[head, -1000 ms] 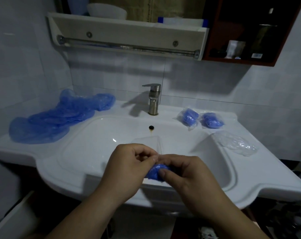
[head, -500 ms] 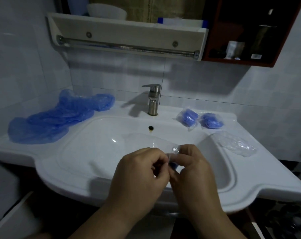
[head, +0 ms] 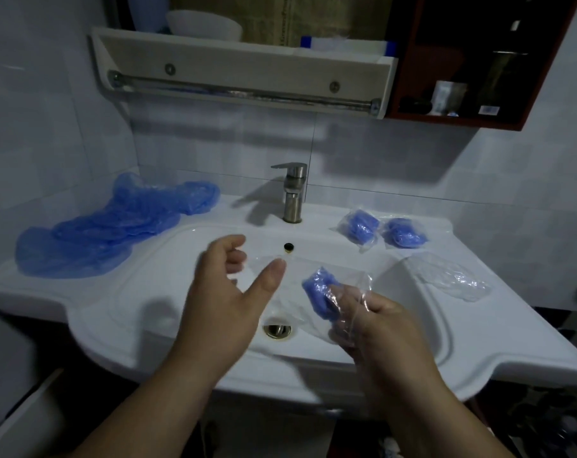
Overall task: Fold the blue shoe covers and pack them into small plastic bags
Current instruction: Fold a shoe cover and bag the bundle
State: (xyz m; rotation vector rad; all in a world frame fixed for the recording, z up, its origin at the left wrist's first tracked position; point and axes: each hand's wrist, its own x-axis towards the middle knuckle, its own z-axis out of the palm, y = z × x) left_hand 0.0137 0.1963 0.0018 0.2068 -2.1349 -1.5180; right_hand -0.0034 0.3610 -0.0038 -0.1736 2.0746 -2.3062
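Right hand (head: 379, 325): grips crinkly clear plastic bag (head: 356, 289) holding wadded blue shoe cover (head: 318, 292)
Left hand (head: 227, 292): relaxed, thumb out, apart from right

Right hand (head: 379, 328) grips folded shoe cover (head: 318, 294) inside clear bag (head: 356, 285), centre right. Left hand (head: 227, 292), fingers relaxed, centre frame, over sink (head: 115, 319).

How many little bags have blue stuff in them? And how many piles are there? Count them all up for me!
Full bags lying down: 2
Bag with a blue cover held in the right hand: 1
Pile of loose covers: 1
Pile of empty bags: 1
Total: 5
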